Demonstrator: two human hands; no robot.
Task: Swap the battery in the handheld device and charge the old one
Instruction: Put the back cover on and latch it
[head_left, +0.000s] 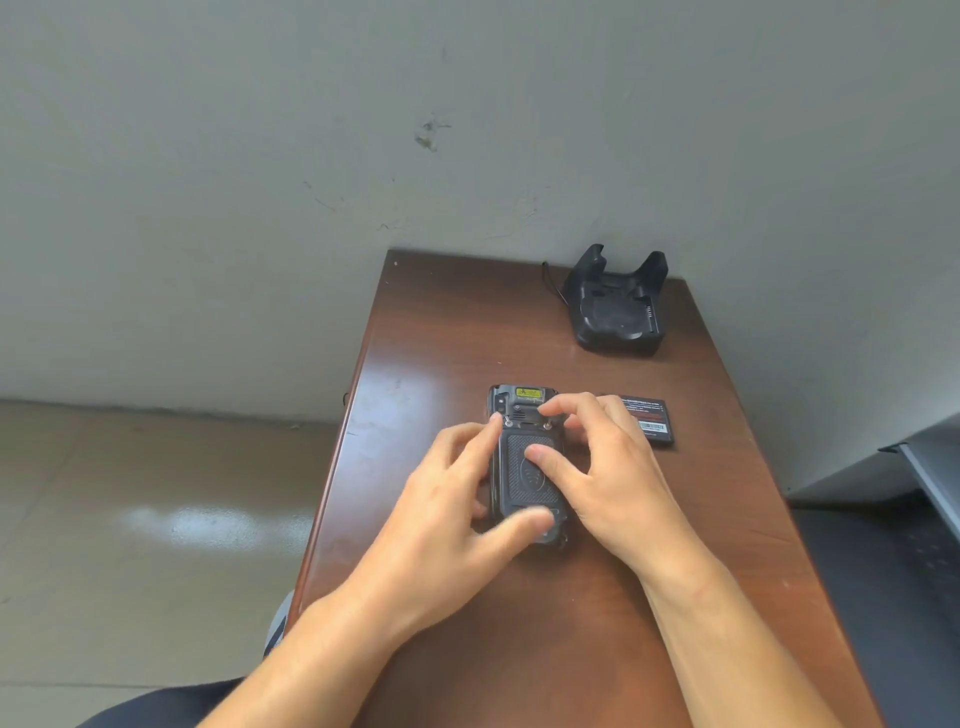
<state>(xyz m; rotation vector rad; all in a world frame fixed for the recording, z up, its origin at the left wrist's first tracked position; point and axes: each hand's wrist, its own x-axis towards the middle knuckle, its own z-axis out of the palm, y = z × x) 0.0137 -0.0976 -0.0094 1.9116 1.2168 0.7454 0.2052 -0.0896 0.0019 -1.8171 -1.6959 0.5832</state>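
The handheld device (525, 462) lies face down and flat on the brown table (447, 332), back cover up, its long axis running away from the person, a yellow label at its far end. Both hands are on it. The left hand (452, 499) comes in from the near left: its index fingertip presses at the upper left corner of the textured back cover, close to a small screw, while the thumb reaches across the device's near end. The fingers are spread, not wrapped around the body, so this is pressing contact rather than a closed grasp. The right hand (608, 467) sits on the opposite side: its thumb lies flat on the middle of the cover, and the index finger curls over toward the latch area just below the yellow label. The remaining right fingers fan out past the device's right edge, loosely bent, gripping nothing. Whether the cover is lifted or seated cannot be told.

Just beyond the right hand's fingertips, a flat black battery (649, 420) rests on the table, label side up, partly hidden by those fingers. Farther from both hands, toward the wall, the black charging cradle (618, 306) stands empty with its two prongs up, a thin cable (551, 280) trailing from its left side. The grey wall (363, 130) rises behind the table.
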